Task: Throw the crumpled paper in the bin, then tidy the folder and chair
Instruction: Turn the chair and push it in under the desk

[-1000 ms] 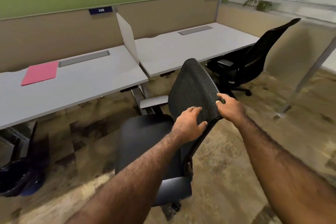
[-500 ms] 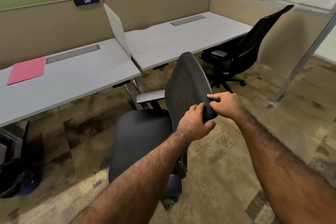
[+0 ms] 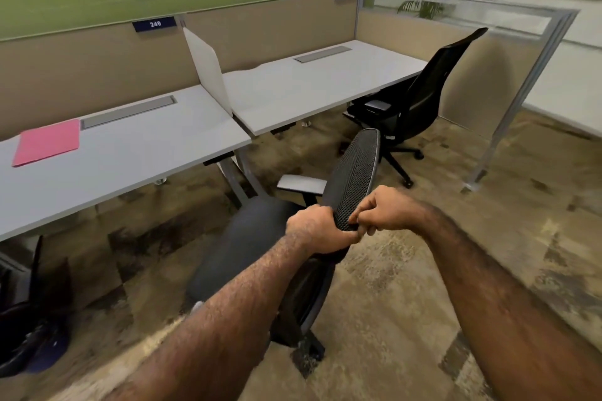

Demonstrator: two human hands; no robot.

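A black office chair (image 3: 260, 238) with a mesh backrest (image 3: 356, 169) stands on the carpet in front of the left desk (image 3: 130, 153), turned partly sideways. My left hand (image 3: 314, 226) and my right hand (image 3: 386, 213) both grip the near top edge of the backrest, fingers curled around it. A pink folder (image 3: 47, 142) lies flat at the far left of the left desk. A dark bin with a black liner (image 3: 29, 338) sits on the floor at the lower left. No crumpled paper shows.
A second black chair (image 3: 413, 101) is at the right desk (image 3: 319, 81). A white divider panel (image 3: 208, 65) separates the desks. A cubicle wall with a metal post (image 3: 518, 91) stands to the right. Open carpet lies behind and right of the chair.
Both hands have closed tighter on the backrest top. The chair has swung round, so its backrest now shows more edge-on, and my view has pulled back.
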